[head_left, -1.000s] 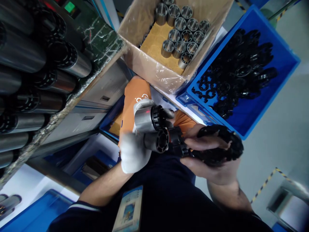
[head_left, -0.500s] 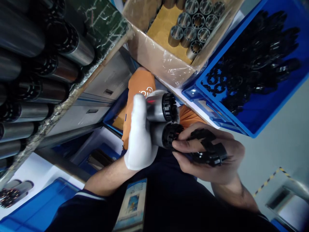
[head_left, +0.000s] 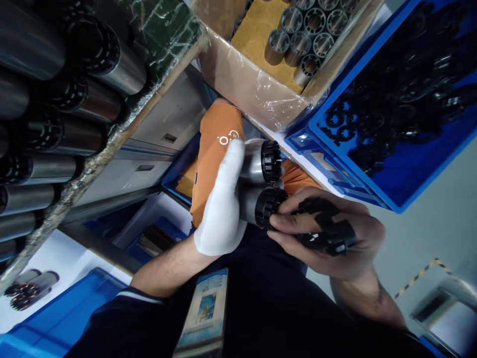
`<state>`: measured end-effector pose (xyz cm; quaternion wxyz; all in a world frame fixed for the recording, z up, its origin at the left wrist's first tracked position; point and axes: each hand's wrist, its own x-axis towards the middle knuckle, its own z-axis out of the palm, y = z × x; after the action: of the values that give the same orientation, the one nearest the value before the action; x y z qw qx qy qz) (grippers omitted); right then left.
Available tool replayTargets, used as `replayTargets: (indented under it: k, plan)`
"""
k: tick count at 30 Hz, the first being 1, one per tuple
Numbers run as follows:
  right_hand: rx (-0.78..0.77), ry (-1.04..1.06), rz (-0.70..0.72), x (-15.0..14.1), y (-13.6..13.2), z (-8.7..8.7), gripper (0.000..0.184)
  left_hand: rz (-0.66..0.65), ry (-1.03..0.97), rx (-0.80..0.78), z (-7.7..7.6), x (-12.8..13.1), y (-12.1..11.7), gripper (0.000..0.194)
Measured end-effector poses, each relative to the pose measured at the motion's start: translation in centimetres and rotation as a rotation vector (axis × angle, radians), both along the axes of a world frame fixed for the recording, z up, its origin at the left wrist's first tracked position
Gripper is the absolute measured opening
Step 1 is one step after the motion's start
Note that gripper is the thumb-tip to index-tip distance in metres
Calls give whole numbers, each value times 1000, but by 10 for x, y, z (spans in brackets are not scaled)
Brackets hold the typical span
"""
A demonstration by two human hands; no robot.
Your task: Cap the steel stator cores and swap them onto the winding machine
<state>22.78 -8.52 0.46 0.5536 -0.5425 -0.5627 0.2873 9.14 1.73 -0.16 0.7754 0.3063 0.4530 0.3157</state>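
On the person's left, a green worktop (head_left: pixel 167 25) with a silvery, foil-like edge (head_left: pixel 84 181) carries rows of metal cylinders with black slotted ends (head_left: pixel 130 72), lying on their sides. Below it, a white tabletop (head_left: pixel 69 248) bears a few small metal cylinders with coppery ends (head_left: pixel 44 286), lying near a blue plastic tray (head_left: pixel 80 311). Ahead, a plastic-lined cardboard box (head_left: pixel 257 84) and a blue plastic bin (head_left: pixel 376 174) stand along a narrow white surface (head_left: pixel 275 134). A grey floor (head_left: pixel 393 228) bears yellow-and-black striped tape (head_left: pixel 417 278).

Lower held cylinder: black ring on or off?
On: black ring caps the lower cylinder; right hand touches the ring. Fully seated: cannot tell.
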Motion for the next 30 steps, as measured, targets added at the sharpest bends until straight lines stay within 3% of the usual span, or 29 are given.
replayTargets:
  k: [4, 10, 13, 17, 19, 21, 24, 26, 28, 30]
  plan:
    - [-35, 29, 36, 3, -2, -3, 36, 18, -65, -95, 0, 3, -2, 47]
    - [-176, 141, 27, 1, -5, -5, 36, 62, -91, -36, -7, 2, -7, 32]
    - [-90, -103, -130, -7, -5, -9, 39, 77, -73, -72, -2, 4, -7, 39]
    - [160, -453, -324, -16, -7, -22, 68, 71, -68, -162, 10, 3, -9, 47]
    - [156, -473, -375, -14, -9, -27, 75, 86, -97, -131, 12, -3, -11, 39]
    - [76, -318, -347, -5, -12, -29, 69, 103, -144, -77, 10, -13, -11, 22]
    - [-56, 78, -104, 9, -11, -26, 50, 125, -196, -3, -2, -23, -8, 48]
    - [-116, 233, 61, 11, -6, -23, 43, 153, -228, 12, -11, -23, -7, 51]
    - [-134, 245, 105, 4, 0, -21, 41, 154, -249, -22, -17, -18, -7, 62]
    - [-113, 168, 7, -7, 5, -20, 37, 112, -210, -80, -22, -12, -9, 84]
